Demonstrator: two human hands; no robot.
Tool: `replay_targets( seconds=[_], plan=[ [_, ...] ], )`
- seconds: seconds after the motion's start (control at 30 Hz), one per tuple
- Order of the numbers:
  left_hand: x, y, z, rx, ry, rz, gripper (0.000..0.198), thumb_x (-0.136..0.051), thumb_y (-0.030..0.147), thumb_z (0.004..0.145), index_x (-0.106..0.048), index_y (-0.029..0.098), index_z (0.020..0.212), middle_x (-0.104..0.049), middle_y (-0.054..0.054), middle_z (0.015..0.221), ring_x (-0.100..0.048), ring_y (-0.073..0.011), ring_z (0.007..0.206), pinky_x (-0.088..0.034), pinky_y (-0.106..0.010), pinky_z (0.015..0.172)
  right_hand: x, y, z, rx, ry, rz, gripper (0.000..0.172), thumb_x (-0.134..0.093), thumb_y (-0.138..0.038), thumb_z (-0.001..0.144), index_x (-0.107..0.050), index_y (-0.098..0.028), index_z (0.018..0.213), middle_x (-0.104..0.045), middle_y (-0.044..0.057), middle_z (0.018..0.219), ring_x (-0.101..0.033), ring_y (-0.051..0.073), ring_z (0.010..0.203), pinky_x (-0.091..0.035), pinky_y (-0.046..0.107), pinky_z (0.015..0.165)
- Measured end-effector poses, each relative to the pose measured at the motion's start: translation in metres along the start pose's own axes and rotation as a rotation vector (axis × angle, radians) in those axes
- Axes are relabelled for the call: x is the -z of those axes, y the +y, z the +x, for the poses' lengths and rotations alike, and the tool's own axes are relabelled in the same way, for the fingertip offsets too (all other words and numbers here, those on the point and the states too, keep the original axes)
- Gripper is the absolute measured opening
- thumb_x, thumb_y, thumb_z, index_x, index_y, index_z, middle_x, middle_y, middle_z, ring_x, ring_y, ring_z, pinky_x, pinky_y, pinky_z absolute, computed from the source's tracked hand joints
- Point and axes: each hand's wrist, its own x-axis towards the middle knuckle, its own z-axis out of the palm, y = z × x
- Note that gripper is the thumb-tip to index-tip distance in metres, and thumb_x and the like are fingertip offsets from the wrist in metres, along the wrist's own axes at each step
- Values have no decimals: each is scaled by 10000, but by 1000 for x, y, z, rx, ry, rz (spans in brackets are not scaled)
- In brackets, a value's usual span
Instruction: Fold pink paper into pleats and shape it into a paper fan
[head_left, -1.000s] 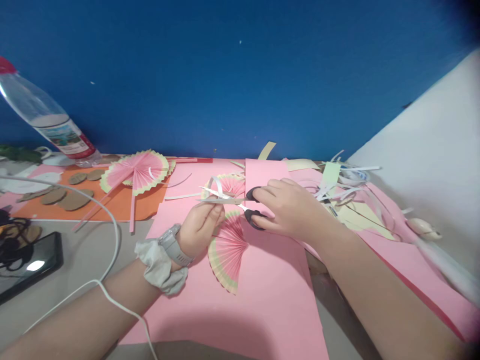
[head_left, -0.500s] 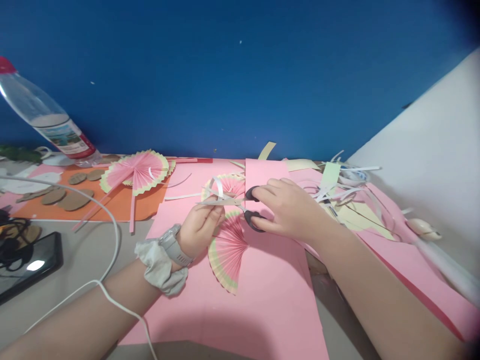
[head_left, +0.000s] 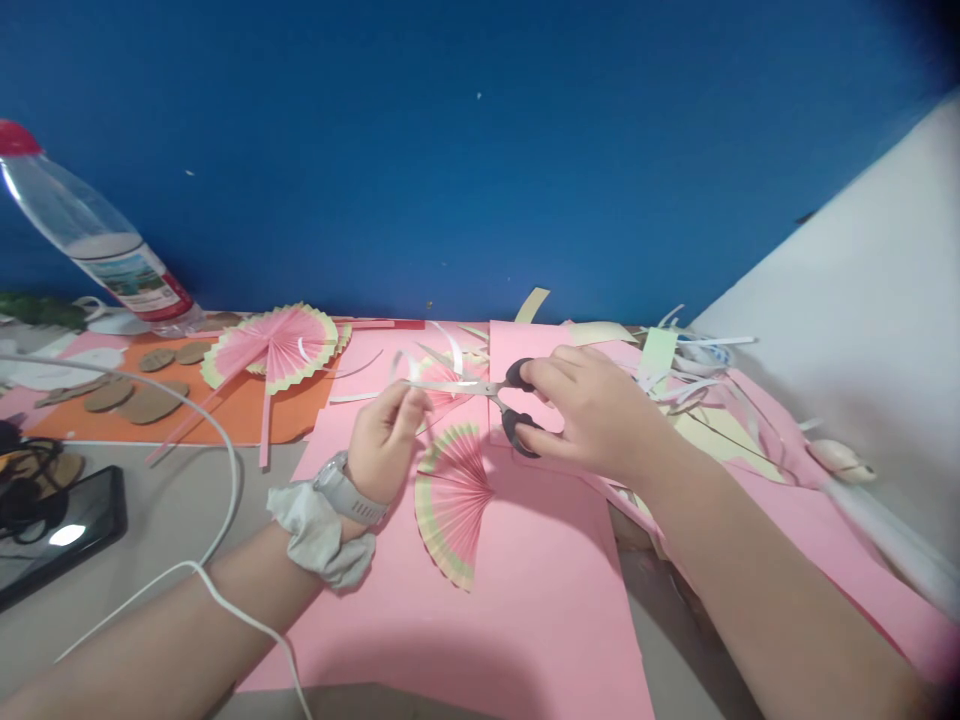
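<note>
My right hand [head_left: 592, 405] has its fingers in the black handles of a pair of scissors [head_left: 487, 389]. The blades point left, and their tips reach my left hand [head_left: 388, 425]. That hand pinches a thin white paper strip [head_left: 401, 366], which curls up above the fingers. Behind the blades another curl of white strip [head_left: 456, 350] stands up; whether the two are one piece I cannot tell. Below the scissors a pleated pink fan with a green and yellow rim [head_left: 454, 505] lies on pink paper [head_left: 450, 640]. A second pleated fan is partly hidden behind the blades.
A finished-looking round fan [head_left: 274, 345] with pink sticks lies on orange paper [head_left: 300, 408] at left, near brown cardboard ovals [head_left: 154, 402]. A bottle [head_left: 120, 250] leans on the blue wall. A phone [head_left: 64, 535] and white cable [head_left: 232, 480] lie left; paper scraps [head_left: 697, 390] pile up right.
The scissors and my right hand have shifted slightly right and up, with the handles spread wider. My left hand has drawn a little left, and the white strip's loop now appears as separate curls.
</note>
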Motion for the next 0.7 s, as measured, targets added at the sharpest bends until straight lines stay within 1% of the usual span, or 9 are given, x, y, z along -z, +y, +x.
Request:
replay_targets(
  seconds=[0.1, 0.2, 0.3, 0.4, 0.43, 0.47, 0.57, 0.63, 0.7],
  plan=[
    [4, 0, 3, 26, 103, 82, 323, -341, 333, 944, -465, 193, 680, -444, 32, 590, -451, -95, 500, -370, -229, 495, 5, 2, 1, -1, 15, -25, 228, -553, -312, 780, -585, -139, 925, -592, 43, 716, -493, 184, 657, -358, 301, 650],
    [7, 4, 7, 40, 98, 164, 319, -347, 320, 938, -464, 197, 668, -425, 39, 554, -460, -103, 495, -373, -232, 502, 10, 4, 1, 2, 32, -58, 224, -551, -321, 786, -577, -144, 921, -602, 43, 706, -503, 192, 661, -361, 306, 654],
    [14, 17, 14, 59, 45, 246, 305, -348, 322, 932, -490, 198, 692, -439, 38, 544, -470, -118, 506, -372, -242, 522, 17, 5, 2, -10, 48, -91, 199, -541, -319, 796, -567, -159, 912, -610, 47, 715, -516, 204, 692, -365, 315, 675],
    [27, 37, 25, 63, -107, 355, 286, -410, 354, 904, -561, 200, 717, -527, 16, 591, -521, -150, 578, -386, -264, 580, 25, 5, 1, -29, 50, -107, 201, -531, -325, 807, -559, -168, 928, -614, 48, 744, -520, 205, 709, -350, 312, 663],
    [32, 43, 28, 48, -203, 505, 311, -366, 368, 916, -568, 205, 744, -575, 3, 644, -549, -167, 627, -393, -278, 613, 27, 5, 1, -34, 50, -110, 208, -530, -332, 810, -558, -169, 936, -615, 48, 752, -518, 203, 707, -342, 310, 654],
    [37, 49, 31, 38, -248, 645, 334, -325, 372, 925, -571, 205, 774, -607, -15, 695, -571, -189, 674, -395, -293, 633, 28, 4, 1, -38, 48, -112, 215, -528, -339, 813, -557, -169, 940, -615, 48, 757, -516, 202, 703, -335, 310, 649],
    [51, 56, 36, 48, -256, 883, 389, -249, 384, 927, -565, 193, 807, -638, -69, 771, -591, -242, 729, -403, -339, 664, 31, 1, 1, -40, 41, -112, 220, -517, -355, 822, -559, -169, 931, -614, 53, 756, -511, 204, 700, -325, 312, 647],
    [55, 50, 36, 41, -247, 899, 386, -281, 397, 909, -551, 189, 729, -616, -77, 702, -577, -250, 666, -408, -356, 649, 31, -2, 2, -28, 41, -99, 216, -513, -358, 826, -559, -168, 918, -615, 57, 748, -513, 208, 712, -332, 315, 662],
    [57, 41, 34, 20, -245, 862, 353, -365, 384, 873, -519, 191, 621, -559, -53, 587, -552, -230, 593, -422, -360, 649, 31, -6, 2, -9, 52, -86, 210, -515, -357, 827, -558, -169, 909, -616, 58, 743, -514, 208, 718, -343, 320, 686]
  ],
)
